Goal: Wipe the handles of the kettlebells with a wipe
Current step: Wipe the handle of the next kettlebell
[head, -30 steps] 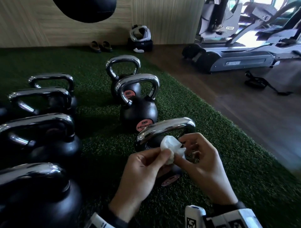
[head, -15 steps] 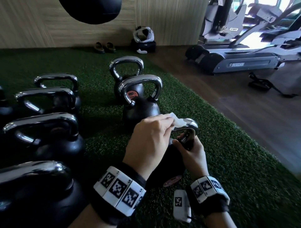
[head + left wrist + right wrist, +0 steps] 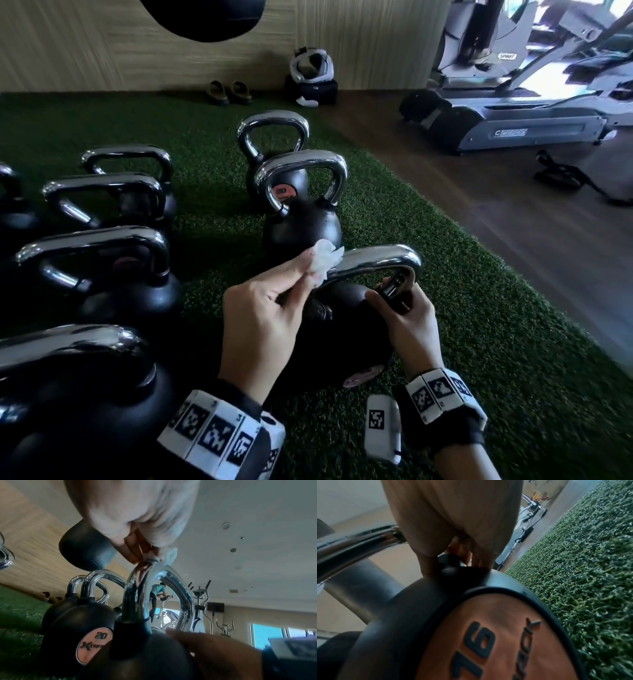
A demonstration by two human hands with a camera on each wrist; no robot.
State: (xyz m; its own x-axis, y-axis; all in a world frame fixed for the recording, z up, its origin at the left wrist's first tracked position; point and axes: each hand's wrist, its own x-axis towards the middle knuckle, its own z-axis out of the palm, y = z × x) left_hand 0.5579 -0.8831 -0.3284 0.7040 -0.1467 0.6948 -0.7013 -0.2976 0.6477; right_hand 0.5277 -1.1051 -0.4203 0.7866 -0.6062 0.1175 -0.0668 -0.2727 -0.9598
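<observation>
The nearest black kettlebell (image 3: 342, 329) stands on green turf, marked 16 on its orange disc (image 3: 488, 642). My left hand (image 3: 267, 308) pinches a crumpled white wipe (image 3: 325, 262) against the left end of its chrome handle (image 3: 380, 262). In the left wrist view the wipe (image 3: 169, 557) sits on top of the handle loop (image 3: 171, 582). My right hand (image 3: 407, 318) grips the right post of the handle where it meets the body; in the right wrist view its fingers (image 3: 428, 563) curl round that black post.
Two more kettlebells (image 3: 301, 226) stand in a row beyond it, and several larger ones (image 3: 102, 281) line the left. Wooden floor and a treadmill (image 3: 513, 126) lie to the right. Sandals (image 3: 227, 92) and a bag sit by the back wall.
Both hands left the wipe held between them. The right hand dropped to the handle's right post, and the left hand slid the wipe leftward along the handle top.
</observation>
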